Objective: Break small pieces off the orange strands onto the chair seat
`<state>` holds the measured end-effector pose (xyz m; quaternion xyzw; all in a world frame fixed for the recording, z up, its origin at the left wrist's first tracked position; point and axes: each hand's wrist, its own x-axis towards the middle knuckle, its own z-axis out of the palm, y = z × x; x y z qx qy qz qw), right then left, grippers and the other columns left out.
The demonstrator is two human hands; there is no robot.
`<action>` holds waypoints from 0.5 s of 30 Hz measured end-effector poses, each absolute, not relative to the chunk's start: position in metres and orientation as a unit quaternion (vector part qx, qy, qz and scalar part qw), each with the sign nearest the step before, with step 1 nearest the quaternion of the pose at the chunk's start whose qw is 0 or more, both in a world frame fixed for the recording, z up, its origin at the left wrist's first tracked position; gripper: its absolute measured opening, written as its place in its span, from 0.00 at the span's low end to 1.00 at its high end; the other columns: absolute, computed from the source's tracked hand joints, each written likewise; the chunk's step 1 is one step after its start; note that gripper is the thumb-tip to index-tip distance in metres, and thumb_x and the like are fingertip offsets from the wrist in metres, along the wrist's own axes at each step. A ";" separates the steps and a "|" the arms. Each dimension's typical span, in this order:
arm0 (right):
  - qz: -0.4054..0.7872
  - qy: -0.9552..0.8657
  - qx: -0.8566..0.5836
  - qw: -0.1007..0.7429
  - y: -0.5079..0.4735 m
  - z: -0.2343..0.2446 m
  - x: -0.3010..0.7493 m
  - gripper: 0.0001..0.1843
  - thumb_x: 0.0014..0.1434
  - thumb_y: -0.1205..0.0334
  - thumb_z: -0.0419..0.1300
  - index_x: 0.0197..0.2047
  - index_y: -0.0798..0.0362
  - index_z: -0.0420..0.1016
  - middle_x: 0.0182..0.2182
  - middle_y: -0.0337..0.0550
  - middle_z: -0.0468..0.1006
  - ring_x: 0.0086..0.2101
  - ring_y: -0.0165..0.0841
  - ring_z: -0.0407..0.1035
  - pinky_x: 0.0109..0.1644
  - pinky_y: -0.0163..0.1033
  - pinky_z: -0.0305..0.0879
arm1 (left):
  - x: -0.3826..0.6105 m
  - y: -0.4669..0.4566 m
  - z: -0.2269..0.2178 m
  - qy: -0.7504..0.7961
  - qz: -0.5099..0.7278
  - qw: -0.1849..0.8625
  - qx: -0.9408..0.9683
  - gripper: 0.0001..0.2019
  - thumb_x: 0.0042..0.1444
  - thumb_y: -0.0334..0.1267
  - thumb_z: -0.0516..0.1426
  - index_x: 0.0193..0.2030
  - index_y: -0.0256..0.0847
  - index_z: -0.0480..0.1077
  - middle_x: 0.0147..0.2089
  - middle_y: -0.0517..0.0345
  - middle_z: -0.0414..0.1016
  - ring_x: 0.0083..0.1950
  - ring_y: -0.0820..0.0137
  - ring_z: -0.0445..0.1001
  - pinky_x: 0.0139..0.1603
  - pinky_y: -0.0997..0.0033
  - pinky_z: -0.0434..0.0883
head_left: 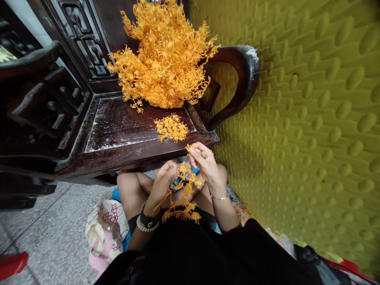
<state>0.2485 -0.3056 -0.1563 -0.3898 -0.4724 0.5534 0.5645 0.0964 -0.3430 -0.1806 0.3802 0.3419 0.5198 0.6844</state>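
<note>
My left hand [164, 178] is closed around a branched spray of orange plastic flowers [187, 186], which hangs over my lap. A small orange floret [189, 148] is pinched between the thumb and fingers of my right hand [205, 162], above and to the right of the spray. Just beyond my hands, a little pile of loose orange florets [171, 127] lies on the dark wooden chair seat [118, 122]. Behind it rises a large heap of orange plastic sprays [166, 59].
The chair's curved armrest [249, 79] stands at the right, beside a yellow-green textured wall [311, 118]. A cloth bag with pink handles [107, 225] sits on the speckled floor [59, 221] to my left. A red object [13, 265] shows at the lower left edge.
</note>
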 end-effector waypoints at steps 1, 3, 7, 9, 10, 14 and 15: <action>0.520 -0.500 -0.410 0.558 -0.298 -0.158 0.251 0.16 0.54 0.48 0.63 0.32 0.50 0.65 0.17 0.29 0.62 0.16 0.22 0.52 0.20 0.31 0.47 | 0.096 -0.342 -0.180 0.356 0.523 0.668 0.392 0.14 0.57 0.47 0.57 0.27 0.41 0.61 0.26 0.64 0.59 0.26 0.75 0.57 0.30 0.74 0.60; 0.431 -0.550 -0.448 0.557 -0.277 -0.163 0.257 0.14 0.56 0.50 0.62 0.33 0.51 0.67 0.19 0.31 0.64 0.18 0.23 0.55 0.23 0.32 0.51 | 0.095 -0.339 -0.179 0.368 0.540 0.645 0.397 0.15 0.56 0.48 0.57 0.27 0.41 0.61 0.25 0.63 0.60 0.26 0.74 0.58 0.30 0.73 0.61; 0.185 -0.656 -0.535 0.499 -0.224 -0.171 0.262 0.07 0.59 0.60 0.58 0.34 0.54 0.72 0.25 0.38 0.70 0.25 0.28 0.62 0.32 0.35 0.57 | 0.092 -0.334 -0.175 0.369 0.566 0.631 0.381 0.15 0.57 0.48 0.56 0.27 0.42 0.60 0.26 0.63 0.60 0.28 0.73 0.59 0.32 0.73 0.62; 0.089 -0.696 -0.569 0.429 -0.201 -0.172 0.262 0.08 0.60 0.66 0.55 0.35 0.57 0.75 0.30 0.44 0.73 0.31 0.33 0.66 0.37 0.38 0.59 | 0.089 -0.333 -0.173 0.368 0.576 0.621 0.384 0.15 0.59 0.47 0.55 0.27 0.42 0.59 0.26 0.63 0.60 0.30 0.73 0.59 0.34 0.73 0.62; 0.059 -0.709 -0.581 0.395 -0.193 -0.173 0.261 0.09 0.60 0.68 0.54 0.36 0.58 0.76 0.32 0.48 0.74 0.34 0.35 0.67 0.40 0.39 0.60 | 0.088 -0.333 -0.173 0.368 0.577 0.616 0.389 0.15 0.59 0.47 0.55 0.27 0.42 0.59 0.27 0.62 0.59 0.30 0.72 0.59 0.34 0.73 0.62; 0.017 -0.726 -0.610 0.317 -0.177 -0.176 0.255 0.13 0.63 0.65 0.52 0.34 0.58 0.78 0.34 0.53 0.76 0.38 0.41 0.68 0.44 0.42 0.58 | 0.082 -0.331 -0.174 0.382 0.568 0.600 0.413 0.16 0.60 0.48 0.53 0.26 0.42 0.58 0.27 0.62 0.56 0.30 0.72 0.57 0.35 0.72 0.61; 0.017 -0.726 -0.610 0.318 -0.176 -0.178 0.255 0.13 0.63 0.63 0.53 0.34 0.57 0.77 0.33 0.52 0.77 0.37 0.40 0.68 0.44 0.42 0.58 | 0.080 -0.331 -0.175 0.382 0.569 0.596 0.419 0.16 0.60 0.48 0.53 0.26 0.42 0.58 0.27 0.62 0.56 0.30 0.72 0.56 0.34 0.71 0.60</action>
